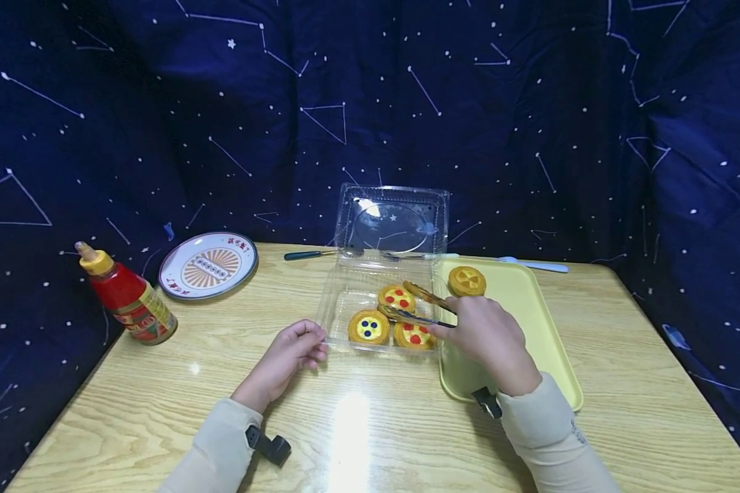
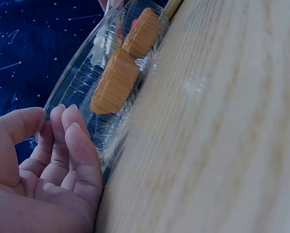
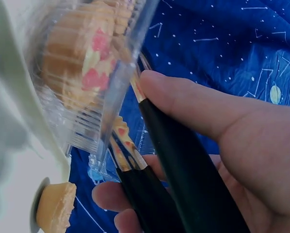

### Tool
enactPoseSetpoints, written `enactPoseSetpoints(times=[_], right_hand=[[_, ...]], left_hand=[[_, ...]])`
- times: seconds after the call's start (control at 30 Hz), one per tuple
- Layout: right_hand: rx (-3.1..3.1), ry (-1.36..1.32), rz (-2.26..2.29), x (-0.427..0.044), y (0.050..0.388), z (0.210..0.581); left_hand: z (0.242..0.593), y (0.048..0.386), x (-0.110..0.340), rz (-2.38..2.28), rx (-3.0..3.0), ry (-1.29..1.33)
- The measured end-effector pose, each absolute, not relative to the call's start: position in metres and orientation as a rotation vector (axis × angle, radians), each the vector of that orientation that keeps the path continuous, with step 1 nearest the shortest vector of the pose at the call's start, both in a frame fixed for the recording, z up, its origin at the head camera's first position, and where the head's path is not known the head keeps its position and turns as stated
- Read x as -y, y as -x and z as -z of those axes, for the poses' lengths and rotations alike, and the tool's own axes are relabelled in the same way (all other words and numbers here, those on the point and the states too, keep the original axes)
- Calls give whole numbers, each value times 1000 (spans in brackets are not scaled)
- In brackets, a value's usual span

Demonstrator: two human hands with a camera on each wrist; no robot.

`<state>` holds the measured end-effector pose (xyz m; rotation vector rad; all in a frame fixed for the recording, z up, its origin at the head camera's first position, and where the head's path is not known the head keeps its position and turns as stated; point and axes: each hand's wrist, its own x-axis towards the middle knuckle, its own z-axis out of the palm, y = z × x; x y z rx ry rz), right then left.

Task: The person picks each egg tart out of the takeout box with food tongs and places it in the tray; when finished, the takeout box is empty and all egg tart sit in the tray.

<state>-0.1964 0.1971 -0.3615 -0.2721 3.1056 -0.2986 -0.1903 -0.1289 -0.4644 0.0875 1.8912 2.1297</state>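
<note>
This looks like a staged tabletop set: starry cloth [image 1: 499, 137] hangs behind and at both sides of a wood-grain table [image 1: 284, 424], laid with a plate [image 1: 208, 267], bottle [image 1: 129, 301], tray [image 1: 538, 335] and tarts [image 1: 368, 327] (plainly things for eating), and black wrist straps [image 1: 265, 444] are worn. Whether home or lab, I cannot tell.

Red Chinese characters [image 1: 238, 245] on plate [image 1: 173, 264]

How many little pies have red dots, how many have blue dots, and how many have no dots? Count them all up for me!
Red-dotted pies: 2
Blue-dotted pie: 1
Pie without dots: 1
Total: 4 pies
</note>
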Motion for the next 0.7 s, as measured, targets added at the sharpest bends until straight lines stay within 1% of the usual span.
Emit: enactPoseSetpoints(times=[0.47,0.7], right_hand=[[-3078,306,299,-194,199,365],[-3069,276,273,-188,200,370]], left_hand=[[463,190,128,-2113,-1911,-107],[464,189,128,-2109,-1914,-87]])
